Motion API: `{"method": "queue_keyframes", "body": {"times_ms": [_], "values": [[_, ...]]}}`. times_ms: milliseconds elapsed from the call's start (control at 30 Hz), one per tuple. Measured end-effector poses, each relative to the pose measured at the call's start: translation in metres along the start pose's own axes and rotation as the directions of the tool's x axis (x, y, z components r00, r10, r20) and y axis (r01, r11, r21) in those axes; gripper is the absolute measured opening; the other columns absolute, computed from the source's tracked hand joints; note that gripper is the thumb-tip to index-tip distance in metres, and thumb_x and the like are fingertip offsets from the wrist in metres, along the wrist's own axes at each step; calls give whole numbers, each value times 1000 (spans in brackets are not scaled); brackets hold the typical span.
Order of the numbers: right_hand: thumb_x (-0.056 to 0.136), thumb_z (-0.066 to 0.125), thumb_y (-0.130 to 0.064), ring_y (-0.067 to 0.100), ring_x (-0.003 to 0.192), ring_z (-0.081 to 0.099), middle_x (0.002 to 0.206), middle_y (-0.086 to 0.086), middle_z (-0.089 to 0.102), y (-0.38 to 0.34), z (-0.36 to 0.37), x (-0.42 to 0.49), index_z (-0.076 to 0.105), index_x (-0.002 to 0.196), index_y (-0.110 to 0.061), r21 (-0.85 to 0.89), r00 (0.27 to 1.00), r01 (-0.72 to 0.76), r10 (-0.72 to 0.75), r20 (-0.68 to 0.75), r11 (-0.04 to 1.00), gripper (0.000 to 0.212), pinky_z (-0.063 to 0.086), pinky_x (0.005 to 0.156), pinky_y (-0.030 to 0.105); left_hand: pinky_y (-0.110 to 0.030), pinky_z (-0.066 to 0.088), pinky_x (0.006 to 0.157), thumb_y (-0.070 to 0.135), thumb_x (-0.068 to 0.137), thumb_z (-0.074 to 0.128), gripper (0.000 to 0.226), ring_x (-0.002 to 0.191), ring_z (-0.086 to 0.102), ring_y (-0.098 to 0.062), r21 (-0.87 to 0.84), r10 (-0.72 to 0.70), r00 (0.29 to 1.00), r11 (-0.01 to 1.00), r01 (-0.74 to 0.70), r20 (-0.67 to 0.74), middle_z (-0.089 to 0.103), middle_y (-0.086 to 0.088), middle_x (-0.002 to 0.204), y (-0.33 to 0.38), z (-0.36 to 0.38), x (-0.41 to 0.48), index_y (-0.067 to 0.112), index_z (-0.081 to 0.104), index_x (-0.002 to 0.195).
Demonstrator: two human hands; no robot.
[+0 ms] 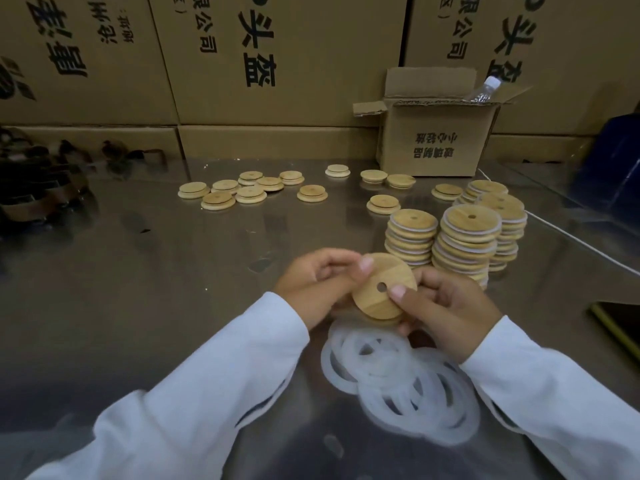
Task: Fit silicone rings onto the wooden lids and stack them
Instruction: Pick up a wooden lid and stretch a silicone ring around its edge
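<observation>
At table centre, left hand (pixel 318 282) and right hand (pixel 446 306) grip a wooden lid (pixel 381 289); ringed stacks (pixel 464 244) stand at one o'clock; bare lids (pixel 249 190) at eleven and silicone rings (pixel 398 379) at six remain.

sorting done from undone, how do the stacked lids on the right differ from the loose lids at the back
The stacked lids carry white rings at their edges; the loose lids show none. The stacked lids stand in tall columns, wide face up; the loose lids lie low, stepped side up. Both are round pale wood.
</observation>
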State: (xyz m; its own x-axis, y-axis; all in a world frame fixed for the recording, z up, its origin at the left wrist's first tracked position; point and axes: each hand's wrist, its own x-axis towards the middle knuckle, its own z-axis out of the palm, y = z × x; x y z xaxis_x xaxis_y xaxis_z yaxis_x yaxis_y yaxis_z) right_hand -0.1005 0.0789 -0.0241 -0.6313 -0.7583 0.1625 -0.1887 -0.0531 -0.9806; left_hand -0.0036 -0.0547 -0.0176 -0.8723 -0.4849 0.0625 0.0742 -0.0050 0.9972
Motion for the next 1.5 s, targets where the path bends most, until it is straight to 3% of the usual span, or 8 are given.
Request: {"method": "queue_keyframes", "body": {"times_ms": [133,400,500,667,967,1167,1300,1500], "values": [[59,63,-39,16,54,59,70,16,66,0,2,-3,62,78,-6,-46,999,34,-32,31,998,38,49,58,31,-27,55,65,29,59,68,28,63,64,-16,-126,-71,994,989,82,88,67,-6,67,-6,-6,1,6,66,75],[71,72,-21,9,60,51,66,-1,60,7,2,-4,66,68,-19,-379,994,94,-106,-10,920,7,44,59,17,-29,57,56,24,66,63,20,64,65,-16,-327,-86,990,944,46,-109,66,-6,69,-14,-11,9,7,62,76],[67,71,-34,9,71,51,73,-2,56,9,1,-7,66,63,-28,-628,995,98,-82,54,772,9,46,66,23,-28,56,56,19,79,60,11,66,66,-14,-326,-68,985,945,13,-158,68,-3,71,-16,-12,10,9,62,76],[67,74,-35,6,67,47,71,-8,52,8,0,-5,60,63,-34,-705,998,61,-46,40,707,15,37,60,15,-32,58,62,18,78,59,11,72,65,-18,-328,-49,987,945,-4,-153,67,-6,76,-18,-9,10,8,60,78],[73,72,-19,4,79,52,76,-11,56,4,4,-6,58,65,-32,-624,991,137,-113,78,769,20,41,72,15,-36,59,64,16,79,60,9,68,65,-17,-324,-34,986,946,-21,-164,67,-5,70,-21,-9,9,8,58,75],[71,71,-3,3,61,56,65,-9,64,-8,9,-5,63,68,-21,-221,954,284,-299,-35,933,20,46,61,13,-30,54,52,23,70,62,18,60,64,-17,-320,-73,996,946,51,-57,63,-9,71,-16,-8,5,7,56,77],[72,70,-4,5,61,57,61,-9,65,-8,10,0,64,69,-18,-92,948,236,-250,-197,967,15,49,61,14,-38,58,52,19,81,58,12,57,65,-19,-303,-146,989,941,148,31,64,-7,62,-13,-2,2,7,57,81],[72,71,-6,4,57,57,55,-9,64,-2,7,5,64,65,-20,-95,941,114,-138,-310,989,18,49,58,13,-45,56,57,18,92,48,23,66,67,-30,-386,-253,961,880,275,108,64,-22,92,-11,4,-2,0,59,101]]}}
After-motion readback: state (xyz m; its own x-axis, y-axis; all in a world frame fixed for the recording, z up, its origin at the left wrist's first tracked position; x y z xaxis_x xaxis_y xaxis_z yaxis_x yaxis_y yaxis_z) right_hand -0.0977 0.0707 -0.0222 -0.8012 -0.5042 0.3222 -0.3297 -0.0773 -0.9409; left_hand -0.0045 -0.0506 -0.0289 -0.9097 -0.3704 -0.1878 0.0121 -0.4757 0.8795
